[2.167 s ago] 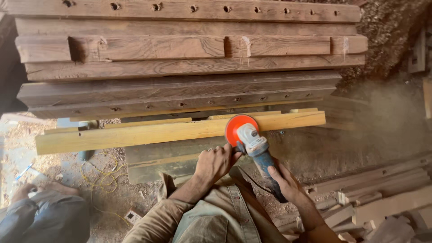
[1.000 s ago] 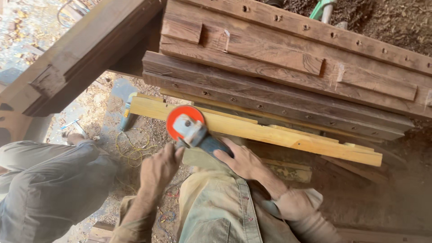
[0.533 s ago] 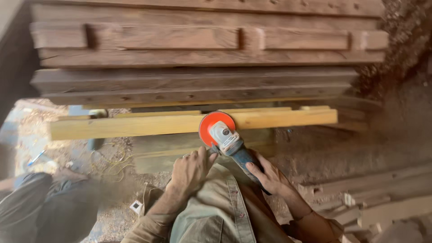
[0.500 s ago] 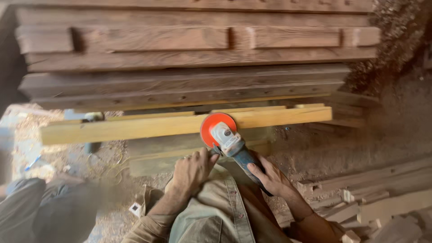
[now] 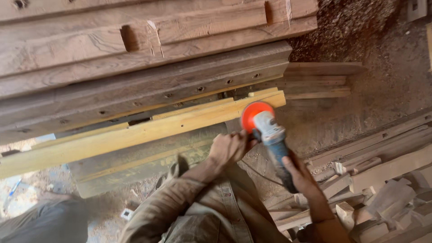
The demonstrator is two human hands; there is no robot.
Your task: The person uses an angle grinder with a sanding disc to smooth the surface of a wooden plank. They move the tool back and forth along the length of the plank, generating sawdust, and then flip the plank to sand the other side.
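Right hand [image 5: 298, 168] clamped round the grinder [image 5: 270, 135] body, fingers closed on it. Left hand [image 5: 229, 147] gripping beside the head. Orange disc [image 5: 253, 114] pressed against the yellow plank [image 5: 135, 132] near its right end, beneath stacked dark beams [image 5: 144, 63].

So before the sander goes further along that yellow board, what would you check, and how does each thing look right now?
1. Both hands on the sander: ok; left hand near the head, right hand on the handle.
2. Orange disc against the yellow board: ok, near its right end.
3. Board held firm: cannot tell, no clamp shows.
4. Cord away from the disc: ok, it trails under the arms.
5. Loose offcuts to the right: not ok, cluttered.
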